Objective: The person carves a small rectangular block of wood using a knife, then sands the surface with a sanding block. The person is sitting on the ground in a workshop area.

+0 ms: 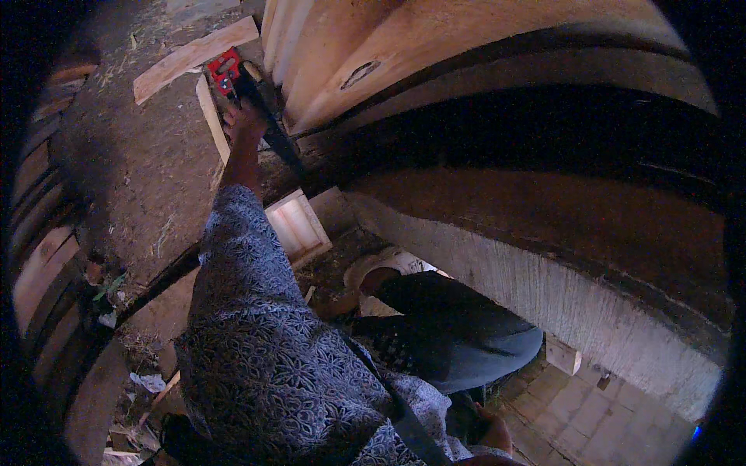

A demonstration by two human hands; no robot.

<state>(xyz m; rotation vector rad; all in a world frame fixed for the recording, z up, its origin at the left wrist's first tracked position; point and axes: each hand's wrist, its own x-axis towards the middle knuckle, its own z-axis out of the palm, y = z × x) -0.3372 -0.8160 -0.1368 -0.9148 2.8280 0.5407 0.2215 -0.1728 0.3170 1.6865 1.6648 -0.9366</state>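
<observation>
Left hand (245, 123) stretched up and to the left of the landmark, a pale wooden block (298, 227), with its fingers at the red handle (224, 65) of a handsaw (281, 144); whether they have closed around it cannot be told. From left to right: a flat wooden plank (194, 57) lies farthest up and left of the block, slanting beyond the handle; a narrow wooden strip (210, 115) runs lengthwise nearer the block, just left of the hand. Up and left of the block lies the handsaw itself, its handle just beyond the fingers and its dark blade passing to the right of the hand, so that the long axis slants down and rightward, tip toward the block. A pale slipper (365, 269) is on the foot right of and below the block. Right hand (495, 435), far below and right of the block, is partly hidden, its grip indeterminate; the left is clearly nearer the handsaw.
</observation>
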